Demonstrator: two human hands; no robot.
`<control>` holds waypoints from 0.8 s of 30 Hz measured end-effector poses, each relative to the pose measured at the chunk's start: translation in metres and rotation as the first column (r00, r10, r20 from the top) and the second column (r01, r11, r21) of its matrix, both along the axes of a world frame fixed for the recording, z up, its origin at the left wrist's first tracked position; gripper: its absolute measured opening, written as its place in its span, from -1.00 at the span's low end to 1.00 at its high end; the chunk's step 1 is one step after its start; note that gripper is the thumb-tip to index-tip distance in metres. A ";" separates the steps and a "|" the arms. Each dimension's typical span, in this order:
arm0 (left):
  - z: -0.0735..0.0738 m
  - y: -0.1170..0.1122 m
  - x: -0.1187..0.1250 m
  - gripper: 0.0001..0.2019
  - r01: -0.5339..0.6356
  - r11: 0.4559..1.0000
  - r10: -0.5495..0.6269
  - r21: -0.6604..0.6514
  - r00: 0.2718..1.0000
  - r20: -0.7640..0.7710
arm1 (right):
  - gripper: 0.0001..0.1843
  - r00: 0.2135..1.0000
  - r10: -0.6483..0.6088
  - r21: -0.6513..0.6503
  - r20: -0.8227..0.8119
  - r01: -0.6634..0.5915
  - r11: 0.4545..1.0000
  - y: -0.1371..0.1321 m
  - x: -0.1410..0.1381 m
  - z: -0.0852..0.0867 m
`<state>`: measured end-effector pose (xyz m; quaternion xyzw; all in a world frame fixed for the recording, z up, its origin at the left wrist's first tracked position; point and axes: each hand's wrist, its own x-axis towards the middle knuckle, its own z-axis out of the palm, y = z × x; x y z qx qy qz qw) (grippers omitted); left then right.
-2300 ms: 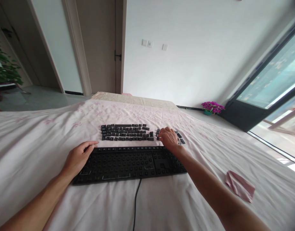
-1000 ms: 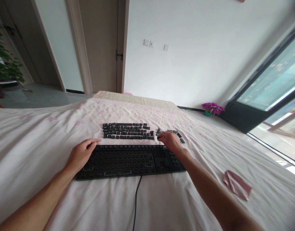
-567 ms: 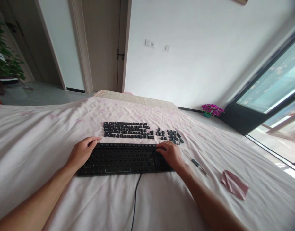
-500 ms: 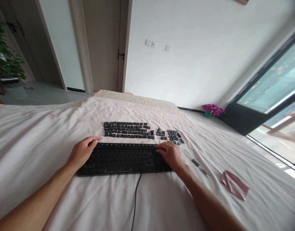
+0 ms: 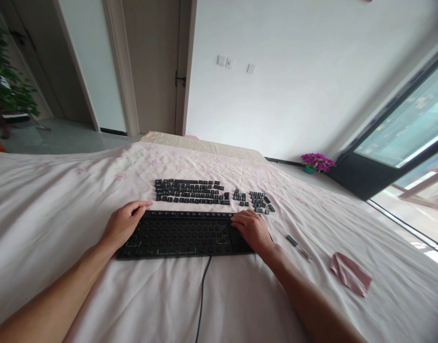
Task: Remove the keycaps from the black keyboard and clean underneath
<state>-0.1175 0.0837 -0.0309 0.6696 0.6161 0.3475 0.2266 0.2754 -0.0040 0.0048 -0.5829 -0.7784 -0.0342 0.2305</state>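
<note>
A black keyboard [image 5: 183, 236] lies on the bedsheet, most of its keycaps off and a row still along its far edge. My left hand [image 5: 124, 221] rests at its far left corner, fingers stretched out, thumb by the edge. At the far right part of the keyboard is my right hand [image 5: 251, 226], its fingers bent and pressed together over the far row; what is under the fingertips is hidden. Beyond the keyboard, loose black keycaps [image 5: 193, 195] lie in rows, with a smaller group of keycaps [image 5: 257, 200] to the right.
A keycap puller [image 5: 292, 240] with wire loops lies right of my right hand, near a pink cloth [image 5: 351, 274]. The keyboard's cable [image 5: 201, 300] runs towards me over the creased sheet [image 5: 161, 305]. Past the bed stand pink flowers [image 5: 317, 162] and a leafy plant [image 5: 11, 81].
The view has shifted slightly. Both hands stay nearly where they were at the keyboard, and the loose keycaps look unchanged.
</note>
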 end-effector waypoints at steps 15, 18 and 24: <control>-0.002 0.001 -0.001 -0.66 -0.006 1.000 0.006 -0.007 1.000 0.017 | -0.77 0.992 0.122 0.006 -0.039 -0.122 0.993 0.002 0.008 -0.004; -0.001 0.001 -0.001 -0.66 -0.009 1.000 0.009 -0.002 1.000 0.015 | -0.73 0.992 0.125 -0.017 -0.011 -0.125 0.992 0.002 0.006 -0.001; 0.000 0.000 -0.001 -0.63 -0.006 1.000 0.006 -0.001 1.000 -0.001 | -0.66 0.991 0.120 -0.046 0.056 -0.117 0.992 -0.002 0.002 0.006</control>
